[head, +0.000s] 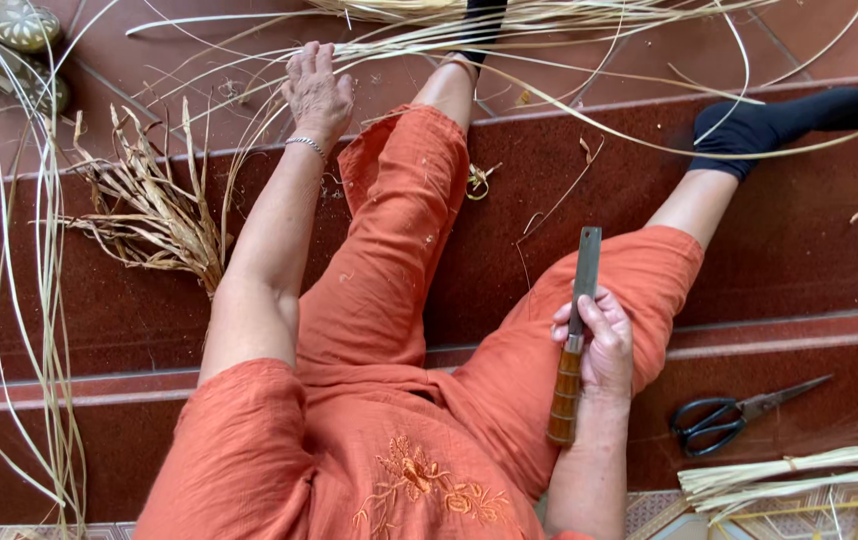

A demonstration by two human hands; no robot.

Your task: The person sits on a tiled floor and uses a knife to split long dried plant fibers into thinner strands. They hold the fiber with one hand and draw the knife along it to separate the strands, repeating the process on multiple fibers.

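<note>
I sit on a dark red tiled floor in orange clothes, legs stretched out. My right hand (601,340) grips a knife (583,268) with a flat grey blade and a wooden handle, held upright over my right thigh. My left hand (317,88) reaches far forward to the long pale cane strips (509,30) lying across the floor, fingers spread and touching them; I cannot tell whether it grips any. A thin bracelet circles that wrist.
A pile of dry husk scraps (154,215) lies left of my arm. Long pale strips (44,300) run down the left side. Black-handled scissors (724,418) lie at the right, with a bundle of cut strips (799,475) below them. Decorated sandals (9,30) rest top left.
</note>
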